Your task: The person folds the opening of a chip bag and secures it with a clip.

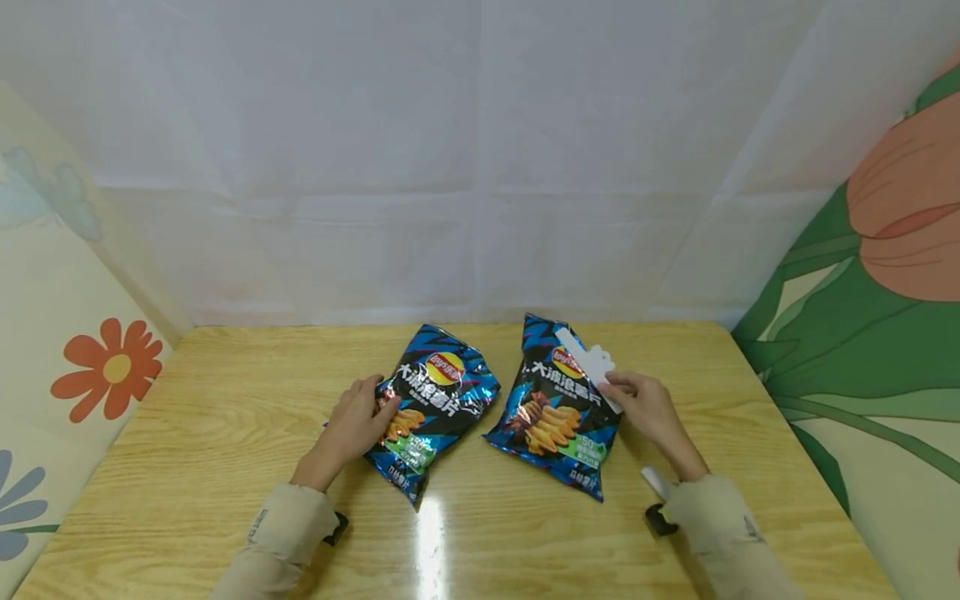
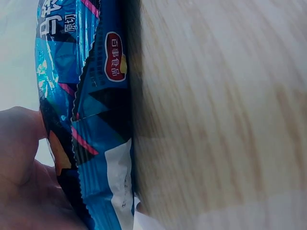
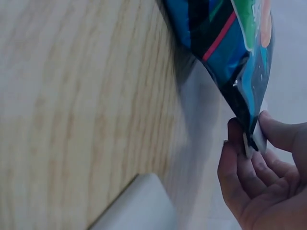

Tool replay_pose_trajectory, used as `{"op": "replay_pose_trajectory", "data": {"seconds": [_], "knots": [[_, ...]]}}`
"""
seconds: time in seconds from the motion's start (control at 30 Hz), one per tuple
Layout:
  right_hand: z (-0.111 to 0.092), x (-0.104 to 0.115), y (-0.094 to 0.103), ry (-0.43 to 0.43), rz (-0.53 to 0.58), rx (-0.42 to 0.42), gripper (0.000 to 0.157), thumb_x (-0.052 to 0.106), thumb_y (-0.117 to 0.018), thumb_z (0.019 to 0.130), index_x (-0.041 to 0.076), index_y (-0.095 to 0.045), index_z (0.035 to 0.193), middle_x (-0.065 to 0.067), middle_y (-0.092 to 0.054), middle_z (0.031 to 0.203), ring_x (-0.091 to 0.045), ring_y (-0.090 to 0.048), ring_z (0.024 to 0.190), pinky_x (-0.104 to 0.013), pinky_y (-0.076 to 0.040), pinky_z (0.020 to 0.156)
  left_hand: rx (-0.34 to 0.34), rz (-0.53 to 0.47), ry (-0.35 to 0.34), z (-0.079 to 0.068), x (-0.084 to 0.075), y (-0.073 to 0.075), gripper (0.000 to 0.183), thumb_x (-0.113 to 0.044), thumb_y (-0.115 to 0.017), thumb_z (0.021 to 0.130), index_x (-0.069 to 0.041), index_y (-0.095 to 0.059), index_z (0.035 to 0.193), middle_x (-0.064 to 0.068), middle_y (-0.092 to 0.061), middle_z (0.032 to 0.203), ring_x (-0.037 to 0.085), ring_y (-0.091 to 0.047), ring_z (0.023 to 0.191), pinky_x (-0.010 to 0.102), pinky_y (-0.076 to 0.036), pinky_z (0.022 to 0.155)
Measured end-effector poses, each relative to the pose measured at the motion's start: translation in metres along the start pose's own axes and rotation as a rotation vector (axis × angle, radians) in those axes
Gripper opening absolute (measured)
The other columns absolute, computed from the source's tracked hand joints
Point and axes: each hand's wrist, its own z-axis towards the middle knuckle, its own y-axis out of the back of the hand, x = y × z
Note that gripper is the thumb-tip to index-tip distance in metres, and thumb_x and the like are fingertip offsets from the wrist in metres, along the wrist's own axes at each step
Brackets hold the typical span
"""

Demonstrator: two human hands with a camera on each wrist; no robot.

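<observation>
Two blue-and-black bags of potato chips lie side by side in the head view. My left hand (image 1: 356,421) grips the left bag of chips (image 1: 442,392) by its left edge, thumb on the front. The left wrist view shows that bag (image 2: 98,100) from its side, with the thumb against its face. Across the upper right of the right bag of chips (image 1: 551,417) lies a long white bag clip (image 1: 595,364) with a scalloped tab. My right hand (image 1: 645,404) pinches this clip at the bag's right edge. In the right wrist view, white plastic shows on both sides of the bag's corner.
A second white piece (image 1: 655,482) lies on the wooden table (image 1: 225,433) beside the right wrist. White cloth (image 1: 480,208) hangs behind the table's far edge. Flower-printed panels stand at left and right.
</observation>
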Motion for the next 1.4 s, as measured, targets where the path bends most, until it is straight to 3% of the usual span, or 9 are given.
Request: {"op": "replay_pose_trajectory", "data": {"seconds": [0.23, 0.4, 0.7, 0.9, 1.17, 1.4], "knots": [[-0.002, 0.004, 0.001, 0.01, -0.024, -0.009, 0.046, 0.027, -0.058, 0.101, -0.012, -0.06, 0.126, -0.032, -0.062, 0.125, -0.046, -0.062, 0.112, -0.052, -0.052, 0.092, -0.002, 0.002, 0.005, -0.005, 0.006, -0.005, 0.064, -0.034, -0.05, 0.103, 0.01, -0.035, 0.147, 0.034, -0.048, 0.139, 0.05, -0.045, 0.128, 0.064, -0.036, 0.105], [-0.003, 0.005, 0.001, 0.022, -0.035, -0.002, 0.046, 0.025, -0.057, 0.101, -0.013, -0.058, 0.127, -0.033, -0.06, 0.128, -0.047, -0.061, 0.114, -0.053, -0.051, 0.093, -0.021, -0.003, -0.011, -0.009, 0.01, -0.009, 0.063, -0.034, -0.049, 0.103, 0.011, -0.037, 0.146, 0.034, -0.05, 0.136, 0.049, -0.048, 0.122, 0.064, -0.038, 0.1], [-0.009, 0.009, -0.004, 0.003, -0.049, -0.001, 0.045, 0.021, -0.054, 0.102, -0.012, -0.053, 0.132, -0.034, -0.06, 0.126, -0.048, -0.059, 0.116, -0.054, -0.05, 0.095, -0.071, -0.049, -0.063, -0.002, 0.021, -0.012, 0.042, -0.026, -0.05, 0.104, 0.005, -0.049, 0.132, 0.025, -0.059, 0.122, 0.04, -0.053, 0.109, 0.057, -0.041, 0.091], [-0.012, 0.014, -0.006, -0.009, -0.038, -0.053, 0.042, 0.017, -0.052, 0.103, -0.012, -0.053, 0.133, -0.034, -0.062, 0.122, -0.047, -0.059, 0.114, -0.054, -0.05, 0.095, -0.09, -0.059, -0.102, 0.003, 0.026, -0.013, 0.031, -0.023, -0.051, 0.103, 0.003, -0.053, 0.121, 0.022, -0.061, 0.113, 0.039, -0.054, 0.103, 0.055, -0.042, 0.088], [-0.009, 0.013, -0.001, 0.021, -0.04, -0.073, 0.041, 0.015, -0.054, 0.101, -0.012, -0.054, 0.131, -0.034, -0.063, 0.119, -0.047, -0.062, 0.11, -0.054, -0.05, 0.094, -0.125, -0.057, -0.065, -0.021, 0.019, -0.015, 0.027, -0.021, -0.053, 0.102, 0.003, -0.054, 0.115, 0.019, -0.062, 0.104, 0.037, -0.056, 0.099, 0.052, -0.044, 0.084], [-0.009, 0.012, 0.001, 0.027, -0.036, -0.011, 0.044, 0.018, -0.053, 0.102, -0.012, -0.051, 0.134, -0.035, -0.062, 0.122, -0.048, -0.06, 0.112, -0.055, -0.049, 0.095, -0.202, -0.037, -0.034, -0.041, 0.015, -0.019, 0.016, -0.014, -0.053, 0.101, 0.001, -0.053, 0.105, 0.017, -0.063, 0.094, 0.035, -0.06, 0.089, 0.051, -0.046, 0.076]]}}
